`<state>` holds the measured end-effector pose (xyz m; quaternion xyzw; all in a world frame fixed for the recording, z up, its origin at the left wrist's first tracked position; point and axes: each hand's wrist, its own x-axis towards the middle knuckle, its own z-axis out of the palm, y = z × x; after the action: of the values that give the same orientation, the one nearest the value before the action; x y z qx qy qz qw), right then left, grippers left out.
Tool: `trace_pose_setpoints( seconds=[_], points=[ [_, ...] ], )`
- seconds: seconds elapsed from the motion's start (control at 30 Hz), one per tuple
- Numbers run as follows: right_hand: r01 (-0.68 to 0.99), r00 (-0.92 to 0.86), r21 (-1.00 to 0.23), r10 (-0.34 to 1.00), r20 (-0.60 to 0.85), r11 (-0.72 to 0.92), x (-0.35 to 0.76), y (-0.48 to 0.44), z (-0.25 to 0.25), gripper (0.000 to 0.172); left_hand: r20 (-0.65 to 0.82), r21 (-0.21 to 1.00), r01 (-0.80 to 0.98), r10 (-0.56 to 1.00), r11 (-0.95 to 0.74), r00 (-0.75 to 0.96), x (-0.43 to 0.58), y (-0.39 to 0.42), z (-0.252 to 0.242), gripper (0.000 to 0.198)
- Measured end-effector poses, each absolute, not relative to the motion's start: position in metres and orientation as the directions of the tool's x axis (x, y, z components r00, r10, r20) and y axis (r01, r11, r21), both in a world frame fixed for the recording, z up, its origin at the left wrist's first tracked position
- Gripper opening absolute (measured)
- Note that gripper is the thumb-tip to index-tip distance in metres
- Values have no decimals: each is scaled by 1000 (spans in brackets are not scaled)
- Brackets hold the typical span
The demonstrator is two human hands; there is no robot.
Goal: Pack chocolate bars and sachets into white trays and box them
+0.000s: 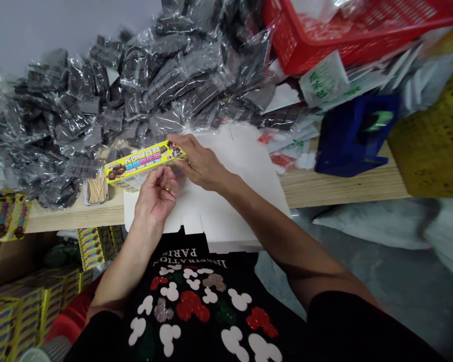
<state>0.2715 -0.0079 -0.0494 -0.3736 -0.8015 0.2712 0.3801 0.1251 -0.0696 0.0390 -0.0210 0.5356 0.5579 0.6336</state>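
Observation:
A long yellow printed box (145, 163) is tilted above the white cardboard sheets. My right hand (202, 161) grips its right end, with the thumb on the near side and the fingers over the top. Below the box's near side, my left hand (157, 193) is palm up, its fingers curled and pressed together; whatever sits between them is hidden. A ring shows on one finger of that hand. Flat white cardboard (226, 196) lies under both hands on the wooden table. Left of the box stands a small clear container of toothpicks (97, 190).
Grey items in clear plastic wrappers (136, 75) are heaped along the back. A red basket (298, 40), a blue tape dispenser (353, 136) and a yellow perforated crate (434, 136) stand at the right. More yellow boxes (33, 311) are stacked at lower left.

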Motion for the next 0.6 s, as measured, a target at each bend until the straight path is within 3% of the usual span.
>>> trace_pose_setpoints(
  seconds=[0.17,0.6],
  points=[
    [404,-436,-720,811,391,564,271,-10,-48,69,-755,480,-792,638,376,-155,132,-66,51,28],
    [426,-427,-710,816,388,561,270,-14,-50,67,-662,615,-685,729,392,-177,126,-76,66,22]
  ],
)
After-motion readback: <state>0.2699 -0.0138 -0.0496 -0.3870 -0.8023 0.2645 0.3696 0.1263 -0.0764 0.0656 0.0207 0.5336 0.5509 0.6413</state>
